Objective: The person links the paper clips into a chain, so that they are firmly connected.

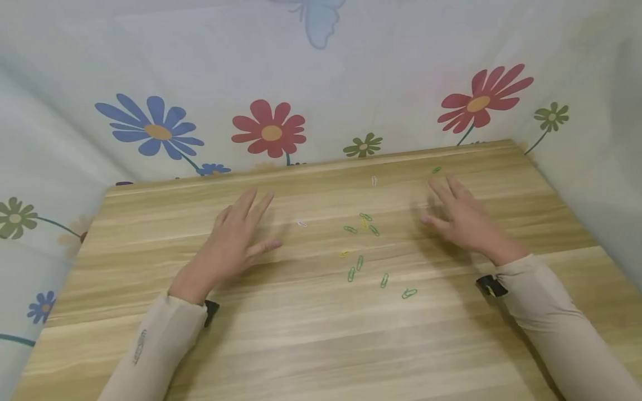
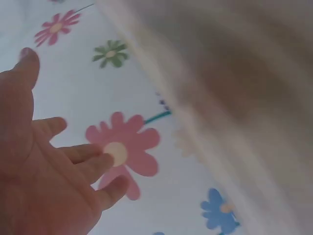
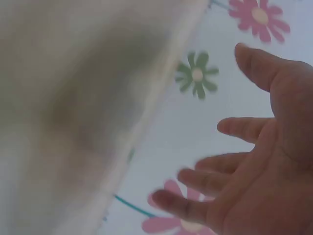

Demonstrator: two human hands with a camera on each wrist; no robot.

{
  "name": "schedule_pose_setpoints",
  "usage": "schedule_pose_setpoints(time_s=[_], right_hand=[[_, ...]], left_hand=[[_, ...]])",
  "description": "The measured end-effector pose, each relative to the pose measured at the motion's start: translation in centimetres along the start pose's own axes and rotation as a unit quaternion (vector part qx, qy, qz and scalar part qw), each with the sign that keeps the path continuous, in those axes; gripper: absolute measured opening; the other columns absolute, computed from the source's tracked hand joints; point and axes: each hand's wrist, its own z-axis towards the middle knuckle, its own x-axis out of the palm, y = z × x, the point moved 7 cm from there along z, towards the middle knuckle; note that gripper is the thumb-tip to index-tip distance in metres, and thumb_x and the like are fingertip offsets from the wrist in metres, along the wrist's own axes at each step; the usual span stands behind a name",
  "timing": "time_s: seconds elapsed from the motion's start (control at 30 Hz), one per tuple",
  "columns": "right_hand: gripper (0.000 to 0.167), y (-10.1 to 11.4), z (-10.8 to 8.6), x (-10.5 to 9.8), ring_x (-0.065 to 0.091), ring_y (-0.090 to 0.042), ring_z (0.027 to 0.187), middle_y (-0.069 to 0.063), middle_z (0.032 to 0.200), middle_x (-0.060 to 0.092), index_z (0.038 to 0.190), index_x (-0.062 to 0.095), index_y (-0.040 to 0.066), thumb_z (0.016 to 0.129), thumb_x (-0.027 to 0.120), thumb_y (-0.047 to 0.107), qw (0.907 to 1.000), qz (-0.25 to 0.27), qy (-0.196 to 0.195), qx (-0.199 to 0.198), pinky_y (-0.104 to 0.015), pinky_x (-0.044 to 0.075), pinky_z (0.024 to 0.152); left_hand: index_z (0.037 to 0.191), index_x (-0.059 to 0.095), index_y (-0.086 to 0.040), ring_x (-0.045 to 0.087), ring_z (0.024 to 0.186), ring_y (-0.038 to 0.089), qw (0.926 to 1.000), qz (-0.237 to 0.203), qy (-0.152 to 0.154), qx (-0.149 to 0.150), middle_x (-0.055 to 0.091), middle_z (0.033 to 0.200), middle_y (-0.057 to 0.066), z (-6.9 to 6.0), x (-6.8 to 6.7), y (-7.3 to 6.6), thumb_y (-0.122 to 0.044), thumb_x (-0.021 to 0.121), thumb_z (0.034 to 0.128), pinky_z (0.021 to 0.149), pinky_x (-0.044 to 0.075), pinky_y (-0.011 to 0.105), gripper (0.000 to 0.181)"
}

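Observation:
Paper clips lie scattered on the wooden table, mostly between the two hands in the head view. Several are green, such as the green paper clip nearest me. Two yellow ones are among them, one a yellow paper clip. A white paper clip lies just right of my left hand, which hovers with spread fingers and holds nothing. My right hand, also spread and holding nothing, is above the table's right side. Beyond its fingertips is another green paper clip. Both wrist views show only the hands and the curtain, the tabletop blurred.
The wooden table ends at a back edge against a white curtain printed with flowers, which also hangs at both sides. A second white paper clip lies near that edge. Black straps show at both cuffs.

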Motion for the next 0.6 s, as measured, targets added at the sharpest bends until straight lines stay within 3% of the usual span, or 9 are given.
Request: schedule_pose_setpoints(time_s=[0.17, 0.33, 0.5, 0.6], right_hand=[[0.069, -0.8, 3.1, -2.1, 0.025, -0.058, 0.139, -0.039, 0.153, 0.025, 0.153, 0.033, -0.005, 0.100, 0.064, 0.028, 1.0000, -0.004, 0.003, -0.003, -0.070, 0.023, 0.109], [0.054, -2.8, 6.4, -2.5, 0.041, -0.055, 0.130, -0.038, 0.144, 0.041, 0.147, 0.042, -0.007, 0.103, 0.058, 0.020, 0.9990, 0.022, 0.038, 0.009, -0.066, 0.033, 0.105], [0.041, -5.4, 8.8, -2.5, 0.055, -0.049, 0.114, -0.040, 0.131, 0.052, 0.139, 0.052, -0.009, 0.100, 0.051, 0.005, 0.9970, 0.052, 0.040, 0.040, -0.056, 0.046, 0.090], [0.040, -6.2, 9.7, -2.6, 0.057, -0.043, 0.102, -0.037, 0.121, 0.058, 0.134, 0.057, -0.009, 0.095, 0.051, 0.002, 0.9976, 0.040, 0.029, 0.048, -0.049, 0.045, 0.081]], left_hand=[[0.160, 0.026, -0.013, 0.027, 0.145, 0.041, 0.9982, -0.055, 0.016, -0.017, 0.028, 0.160, 0.020, 2.0, -1.1, -1.0, -0.043, 0.067, 0.0967, 0.114, 0.022, 0.061, 0.082], [0.157, 0.033, -0.012, 0.040, 0.136, 0.037, 0.9919, -0.089, 0.054, -0.072, 0.037, 0.152, 0.017, 4.5, -0.7, -0.9, -0.035, 0.072, 0.0950, 0.111, 0.034, 0.054, 0.077], [0.139, 0.054, -0.004, 0.057, 0.113, 0.033, 0.9836, -0.116, 0.082, -0.112, 0.057, 0.129, 0.016, 6.8, 0.3, -0.3, -0.016, 0.068, 0.0975, 0.096, 0.047, 0.048, 0.045], [0.124, 0.064, -0.001, 0.060, 0.099, 0.029, 0.9821, -0.111, 0.097, -0.117, 0.065, 0.110, 0.013, 7.4, 1.2, -0.3, -0.007, 0.061, 0.0985, 0.088, 0.049, 0.043, 0.027]])
